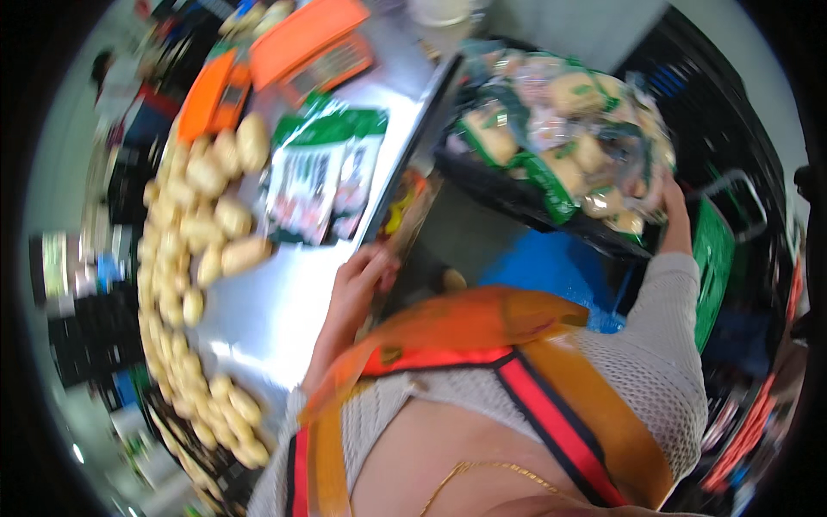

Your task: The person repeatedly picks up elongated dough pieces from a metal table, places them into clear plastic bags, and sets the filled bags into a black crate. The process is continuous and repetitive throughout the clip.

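My left hand (371, 268) is at the edge of the metal table (258, 323), its fingers curled; whether it grips anything is unclear. Plastic bags with green tops and print (323, 174) lie flat on the table beyond it. My right hand (672, 200) reaches to the far right side of a black crate (504, 194) heaped with clear and green bags of potatoes (575, 148). Its fingers are partly hidden against the bags, and blur hides whether it grips the crate or a bag.
Loose potatoes (174, 258) line the table's far side. Two orange scales (310, 48) (213, 97) stand behind them. A blue surface (555, 271) shows below the crate, and a green crate (714, 265) stands at right. A person (123, 84) is in the background at upper left.
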